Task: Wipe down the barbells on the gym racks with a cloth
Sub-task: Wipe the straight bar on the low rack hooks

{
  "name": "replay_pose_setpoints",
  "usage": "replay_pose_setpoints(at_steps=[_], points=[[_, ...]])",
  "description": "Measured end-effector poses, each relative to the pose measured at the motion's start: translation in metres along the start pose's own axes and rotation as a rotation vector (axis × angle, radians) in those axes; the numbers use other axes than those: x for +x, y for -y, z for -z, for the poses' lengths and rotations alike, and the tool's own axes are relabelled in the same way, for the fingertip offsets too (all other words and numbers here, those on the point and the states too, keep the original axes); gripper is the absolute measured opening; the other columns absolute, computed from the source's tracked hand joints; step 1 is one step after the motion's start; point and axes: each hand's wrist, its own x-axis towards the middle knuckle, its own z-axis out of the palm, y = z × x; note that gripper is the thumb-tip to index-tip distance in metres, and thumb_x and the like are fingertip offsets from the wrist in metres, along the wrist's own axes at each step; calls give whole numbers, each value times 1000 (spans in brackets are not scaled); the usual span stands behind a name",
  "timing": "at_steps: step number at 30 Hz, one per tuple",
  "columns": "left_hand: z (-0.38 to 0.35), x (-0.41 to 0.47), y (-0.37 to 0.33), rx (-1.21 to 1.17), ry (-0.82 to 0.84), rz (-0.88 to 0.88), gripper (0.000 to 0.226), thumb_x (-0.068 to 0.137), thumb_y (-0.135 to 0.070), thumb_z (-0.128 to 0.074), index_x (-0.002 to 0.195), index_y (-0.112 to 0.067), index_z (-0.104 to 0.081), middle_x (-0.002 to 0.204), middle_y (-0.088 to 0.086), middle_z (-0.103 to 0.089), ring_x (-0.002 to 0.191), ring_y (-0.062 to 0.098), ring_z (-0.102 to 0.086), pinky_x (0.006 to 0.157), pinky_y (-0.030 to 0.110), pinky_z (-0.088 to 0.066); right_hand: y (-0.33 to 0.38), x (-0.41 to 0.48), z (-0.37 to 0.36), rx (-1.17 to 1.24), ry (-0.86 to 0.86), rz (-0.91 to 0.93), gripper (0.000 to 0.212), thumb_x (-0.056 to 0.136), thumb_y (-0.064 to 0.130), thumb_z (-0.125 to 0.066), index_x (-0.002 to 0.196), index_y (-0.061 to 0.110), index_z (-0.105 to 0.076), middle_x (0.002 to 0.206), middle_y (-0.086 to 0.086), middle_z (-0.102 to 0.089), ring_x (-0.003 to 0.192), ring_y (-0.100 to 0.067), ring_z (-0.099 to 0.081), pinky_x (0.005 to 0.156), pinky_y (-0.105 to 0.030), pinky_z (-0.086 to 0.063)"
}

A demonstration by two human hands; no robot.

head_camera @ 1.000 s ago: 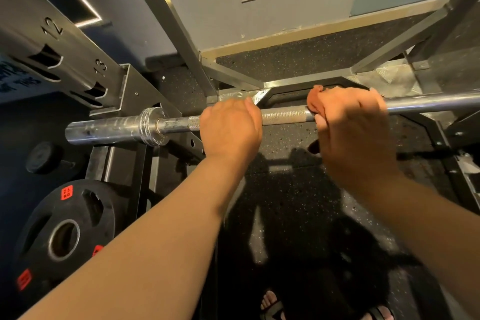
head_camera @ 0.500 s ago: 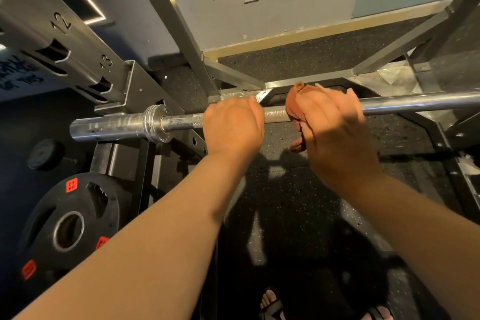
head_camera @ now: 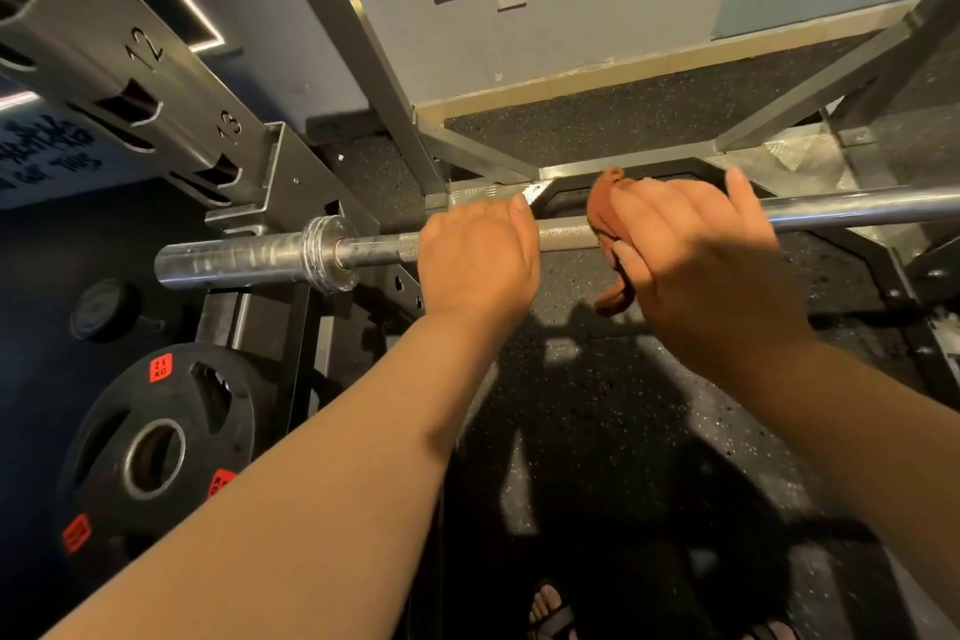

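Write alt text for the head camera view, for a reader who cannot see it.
A person's left hand grips a steel barbell at a gym rack, while the right hand holds an orange cloth against the bar beside it. A black weight plate sits at lower left.

The speckled floor (head_camera: 623, 405) is met at its far edge by a grey wall (head_camera: 597, 31). By its left edge a black plate (head_camera: 104, 431) with red labels is seen, a smaller dark disc (head_camera: 104, 309) just above it.
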Motion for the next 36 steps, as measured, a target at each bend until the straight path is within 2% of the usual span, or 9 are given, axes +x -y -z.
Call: replay_pose_setpoints(at_steps=[4, 7, 10, 14, 17, 20, 26, 31, 36], points=[[1, 2, 1, -4, -17, 18, 47, 108, -30, -32, 79, -18, -67, 71, -9, -41, 68, 15, -37, 72, 33, -25, 50, 10, -17, 68, -132, -167, 34, 107, 18, -41, 130, 9, -65, 127, -12, -67, 120, -34, -57, 119, -62, -25], [0, 0, 1, 1, 2, 16, 48, 109, -31, -31, 80, -18, -67, 72, -9, -42, 69, 14, -38, 72, 33, -26, 54, 15, -26, 76, -197, -58, 30, 105, 14, -47, 126, 10, -68, 119, -9, -70, 112, -34, -60, 118, -58, -31], [2, 0, 3, 12, 23, -1, 47, 109, -31, -30, 82, -19, -67, 73, -9, -43, 69, 14, -38, 71, 32, -25, 27, 13, -16, 86, -127, 132, 34, 110, 21, -43, 134, 7, -63, 128, -12, -68, 114, -32, -62, 106, -50, -45], [3, 1, 1, 16, 22, -4, 47, 108, -32, -30, 80, -18, -66, 71, -7, -44, 66, 17, -39, 69, 33, -25, 1, 7, 0, 15, -30, 56, 41, 112, 31, -31, 129, 9, -60, 115, -10, -68, 98, -26, -58, 85, -39, -44], [1, 2, 2, 20, -12, 1, 46, 106, -31, -34, 76, -17, -66, 68, -7, -43, 64, 18, -37, 68, 32, -24, 16, 9, -6, 69, -68, -95, 40, 111, 27, -29, 127, 9, -61, 114, -11, -67, 101, -28, -57, 98, -49, -43], [-2, 3, 0, 67, 25, 22, 47, 106, -32, -31, 75, -20, -64, 67, -7, -43, 64, 19, -39, 68, 33, -26, 44, 13, -18, 80, -140, -196, 34, 108, 20, -38, 123, 11, -66, 116, -9, -70, 109, -31, -58, 115, -55, -30], [-2, 4, 7, 71, 41, -16, 48, 107, -32, -31, 78, -17, -66, 66, -5, -46, 60, 17, -43, 64, 33, -32, 0, 9, -1, 65, 25, 108, 41, 111, 29, -31, 135, 10, -58, 126, -10, -66, 112, -29, -59, 101, -49, -44], [-4, 3, 1, 95, -25, 26, 48, 106, -31, -32, 75, -18, -65, 64, -6, -45, 59, 16, -43, 66, 33, -33, -16, -1, 0, 141, -68, -135, 41, 111, 31, -27, 118, 10, -62, 105, -9, -65, 93, -23, -51, 97, -52, -45], [-4, 2, -25, 88, 42, 132, 46, 106, -30, -28, 80, -19, -65, 73, -3, -51, 76, 22, -53, 90, 43, -43, 26, 1, -11, 138, -149, -177, 30, 104, 12, -43, 121, 9, -67, 117, -10, -69, 115, -33, -58, 115, -55, -33]])
